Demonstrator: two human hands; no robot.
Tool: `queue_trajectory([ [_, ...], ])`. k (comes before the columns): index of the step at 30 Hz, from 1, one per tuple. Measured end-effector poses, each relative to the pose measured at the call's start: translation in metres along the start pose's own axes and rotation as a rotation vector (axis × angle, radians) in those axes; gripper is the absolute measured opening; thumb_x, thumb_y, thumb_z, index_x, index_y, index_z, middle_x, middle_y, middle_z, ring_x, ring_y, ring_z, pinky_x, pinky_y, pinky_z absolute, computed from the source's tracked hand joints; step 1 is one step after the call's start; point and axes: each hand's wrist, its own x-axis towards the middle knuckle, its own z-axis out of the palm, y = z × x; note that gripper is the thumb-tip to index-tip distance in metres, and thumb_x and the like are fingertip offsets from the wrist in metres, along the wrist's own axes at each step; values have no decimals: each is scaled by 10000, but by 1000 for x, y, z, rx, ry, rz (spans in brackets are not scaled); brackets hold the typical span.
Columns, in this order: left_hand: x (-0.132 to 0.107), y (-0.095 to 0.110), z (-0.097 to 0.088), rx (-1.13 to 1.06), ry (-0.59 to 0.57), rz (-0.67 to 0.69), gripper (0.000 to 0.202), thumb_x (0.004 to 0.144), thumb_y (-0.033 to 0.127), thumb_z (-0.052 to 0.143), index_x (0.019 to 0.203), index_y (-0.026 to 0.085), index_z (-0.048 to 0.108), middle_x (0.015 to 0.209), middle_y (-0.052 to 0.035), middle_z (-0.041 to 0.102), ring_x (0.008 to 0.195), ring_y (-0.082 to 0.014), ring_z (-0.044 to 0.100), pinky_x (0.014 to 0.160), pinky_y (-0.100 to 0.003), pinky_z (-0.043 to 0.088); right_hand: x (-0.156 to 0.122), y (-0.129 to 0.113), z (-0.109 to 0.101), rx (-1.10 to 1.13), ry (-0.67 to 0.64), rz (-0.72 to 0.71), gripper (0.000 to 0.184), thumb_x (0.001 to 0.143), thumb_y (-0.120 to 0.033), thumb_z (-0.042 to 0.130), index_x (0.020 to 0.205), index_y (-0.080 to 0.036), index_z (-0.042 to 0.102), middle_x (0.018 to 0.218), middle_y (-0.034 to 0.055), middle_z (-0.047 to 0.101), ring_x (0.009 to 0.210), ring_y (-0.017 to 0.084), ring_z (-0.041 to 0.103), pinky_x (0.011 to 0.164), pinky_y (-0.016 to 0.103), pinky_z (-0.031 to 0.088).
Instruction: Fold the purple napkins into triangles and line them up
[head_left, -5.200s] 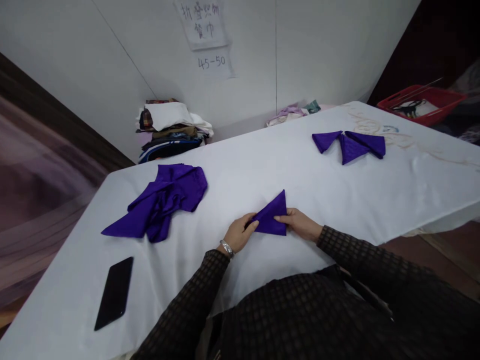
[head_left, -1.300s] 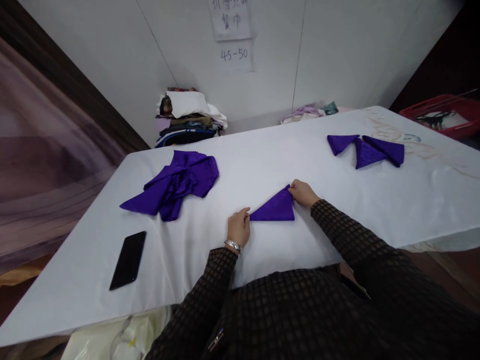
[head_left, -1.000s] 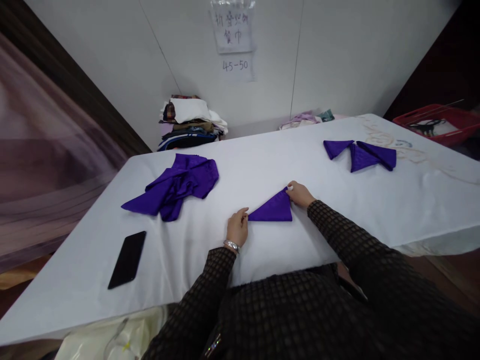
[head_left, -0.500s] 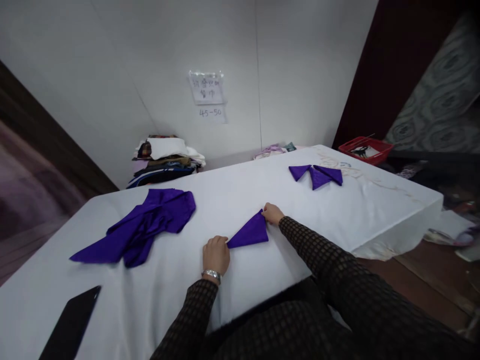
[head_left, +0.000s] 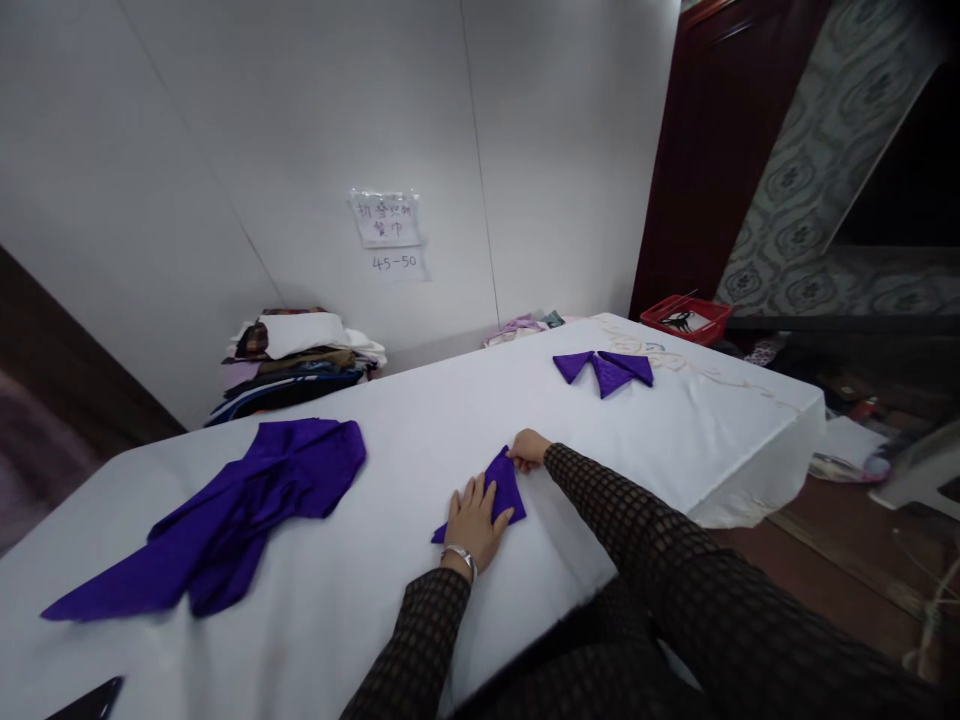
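Note:
A small purple napkin (head_left: 510, 490), folded into a triangle, lies on the white tablecloth in front of me. My left hand (head_left: 475, 526) rests flat across it with fingers spread, covering its middle. At the triangle's upper corner, the curled fingers of my right hand (head_left: 529, 450) pinch the edge. Farther back to the right are folded purple napkins (head_left: 613, 374) with pointed ends. Loose, crumpled purple cloth (head_left: 262, 490) spreads over the table on the left.
A white-covered table (head_left: 420, 425) stands against a wall bearing a paper sign (head_left: 388, 222). Folded clothes (head_left: 296, 365) are piled behind its far edge. A red basket (head_left: 705, 322) sits beyond the right end. A dark flat device (head_left: 90, 700) shows at lower left.
My left hand has gone from holding the triangle's left tip to lying flat on its middle. My right hand stays at the upper corner. The camera view has shifted.

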Motion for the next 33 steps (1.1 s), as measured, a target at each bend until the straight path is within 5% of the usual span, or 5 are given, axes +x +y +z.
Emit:
queue_trajectory([
  [11, -3, 1, 4, -26, 6, 13, 615, 897, 539, 280, 1392, 186, 376, 1493, -108, 293, 1369, -277, 257, 1093, -503, 223, 8, 2, -2, -8, -61, 42, 370, 858, -280, 557, 537, -105, 618, 437, 62, 616, 395, 128, 577, 414, 197, 412],
  [17, -3, 3, 4, -65, -9, 6, 639, 894, 554, 256, 1403, 179, 353, 1500, -107, 279, 1374, -276, 239, 1098, -512, 203, -15, 12, -2, -1, 239, -112, 264, 920, -256, 416, 951, -123, 642, 902, 95, 714, 731, 140, 665, 653, 223, 483],
  [20, -4, 4, 4, -80, -16, 10, 652, 890, 556, 266, 1406, 166, 344, 1499, -116, 278, 1374, -287, 231, 1098, -523, 192, -40, 11, 18, -26, 343, -406, 287, 932, -297, 387, 1089, -182, 598, 1091, 78, 664, 992, 156, 607, 862, 272, 446],
  [24, -3, 4, 4, -96, 17, 29, 623, 883, 517, 331, 1430, 223, 293, 1486, -95, 311, 1380, -284, 204, 1101, -520, 182, -59, 6, 47, -192, 135, -867, 432, 910, -426, 424, 1263, -197, 523, 1332, 109, 520, 1285, 235, 391, 1071, 413, 260],
  [33, -3, 4, 6, -97, 6, 10, 665, 887, 577, 257, 1415, 178, 322, 1478, -115, 325, 1373, -280, 230, 1106, -514, 166, -14, 21, 35, -391, 62, -731, 583, 942, -496, 271, 1426, -176, 323, 1501, 114, 259, 1389, 240, 184, 1109, 471, 83],
])
